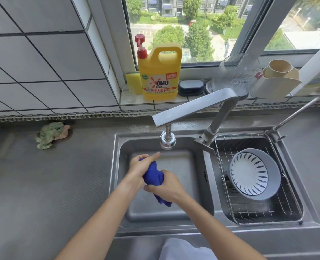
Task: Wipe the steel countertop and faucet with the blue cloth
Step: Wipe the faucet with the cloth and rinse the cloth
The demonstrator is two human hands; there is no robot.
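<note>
A blue cloth (pixel 154 175), bunched and twisted, is held over the left sink basin (pixel 198 184). My left hand (pixel 141 166) grips its upper end, with one finger sticking out. My right hand (pixel 165 186) grips its lower part, and a blue corner hangs below that fist. The steel faucet (pixel 194 106) reaches out over the basin, its spray head (pixel 167 140) just above and right of my left hand. The steel countertop (pixel 48 184) spreads to the left of the sink.
A crumpled green rag (pixel 49 135) lies at the back left of the counter. The right basin holds a wire rack (pixel 258 207) with a striped bowl (pixel 253 174). On the sill stand a yellow detergent bottle (pixel 159 76), a sponge (pixel 132 81), a glass jar (pixel 238 74) and cups (pixel 277 70).
</note>
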